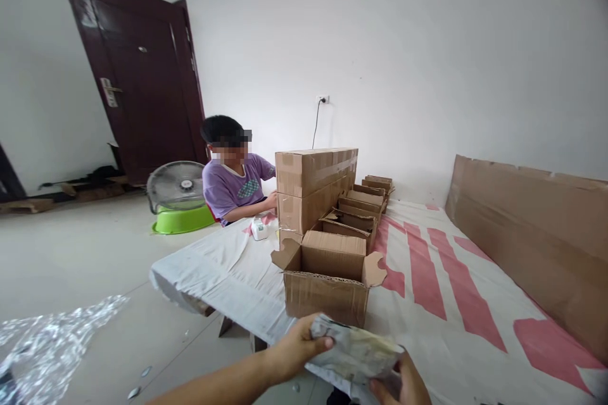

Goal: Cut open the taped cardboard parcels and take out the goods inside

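Observation:
Between my two hands is a crumpled, flat packet (356, 349) in pale grey and yellowish wrapping; its contents cannot be made out. My left hand (301, 349) grips its left end, thumb on top. At the lower right, the fingers of my right hand (401, 380) close round the other end. Just beyond the packet stands an open cardboard box (327, 297) with its flaps spread. Both hands are over the near edge of the cloth-covered table (427, 335).
Several open boxes (354, 221) run in a row behind the nearest one, beside a stack of taped cartons (304, 177). A person in a purple shirt (237, 193) sits at the far left side near a small white device (259, 230). A large cardboard sheet (532, 234) stands along the right.

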Available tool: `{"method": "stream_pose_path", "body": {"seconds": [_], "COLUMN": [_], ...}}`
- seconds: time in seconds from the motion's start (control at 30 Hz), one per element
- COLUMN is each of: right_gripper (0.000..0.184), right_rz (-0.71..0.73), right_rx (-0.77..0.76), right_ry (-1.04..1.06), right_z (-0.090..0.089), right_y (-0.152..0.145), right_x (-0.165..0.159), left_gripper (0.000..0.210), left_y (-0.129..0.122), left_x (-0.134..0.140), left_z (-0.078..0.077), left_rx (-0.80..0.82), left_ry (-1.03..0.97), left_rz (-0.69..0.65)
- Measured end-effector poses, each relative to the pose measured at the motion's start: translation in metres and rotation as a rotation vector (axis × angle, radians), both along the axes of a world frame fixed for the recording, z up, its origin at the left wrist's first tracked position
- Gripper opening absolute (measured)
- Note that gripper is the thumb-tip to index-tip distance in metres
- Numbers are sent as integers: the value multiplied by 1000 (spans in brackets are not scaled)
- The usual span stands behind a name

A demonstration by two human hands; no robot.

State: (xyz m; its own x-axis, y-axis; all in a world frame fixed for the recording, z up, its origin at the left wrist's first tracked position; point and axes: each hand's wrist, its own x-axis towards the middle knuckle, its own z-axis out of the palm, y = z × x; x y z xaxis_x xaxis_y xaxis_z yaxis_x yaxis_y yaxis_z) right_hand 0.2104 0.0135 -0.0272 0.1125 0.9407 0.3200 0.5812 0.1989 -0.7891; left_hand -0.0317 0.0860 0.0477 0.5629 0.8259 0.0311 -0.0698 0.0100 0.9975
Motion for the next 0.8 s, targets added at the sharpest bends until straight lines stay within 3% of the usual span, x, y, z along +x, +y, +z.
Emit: {"method": "stream_pose_path", "body": {"seconds": [0.1, 0.27, 0.33, 0.43, 0.5, 0.57, 0.67, 0.8], "right_gripper": [37, 35, 36, 48, 59, 59, 43, 24], "right_rz": [94, 121, 128, 191, 254, 289, 248, 157], "right_rx": [100, 67, 33, -43, -64, -62, -85, -112], "right_ry": [-31, -60, -69, -43, -37, -66, -132, -114], "right_z": [16, 29, 27, 19, 15, 14, 16, 16], "right_y": [29, 58, 61, 61, 60, 59, 58, 59], "right_x": [-22, -35, -32, -28, -27, -29, -31, -31], "left_gripper": [52, 45, 63, 110, 120, 112, 95, 86], "left_y": [12, 25, 32, 48, 61, 73, 85, 105], "left_x": [-39, -76, -83, -87, -83, -73, -47, -16], "left_z": [-4, -29, -39, -38, -27, -12, 3, -4], "left_rx": [11, 268, 319, 314, 293, 288, 284, 283], "left_ry": [69, 354, 371, 281, 191, 83, -2, 24], "left_rz": [130, 551, 631, 649, 624, 548, 415, 411]}}
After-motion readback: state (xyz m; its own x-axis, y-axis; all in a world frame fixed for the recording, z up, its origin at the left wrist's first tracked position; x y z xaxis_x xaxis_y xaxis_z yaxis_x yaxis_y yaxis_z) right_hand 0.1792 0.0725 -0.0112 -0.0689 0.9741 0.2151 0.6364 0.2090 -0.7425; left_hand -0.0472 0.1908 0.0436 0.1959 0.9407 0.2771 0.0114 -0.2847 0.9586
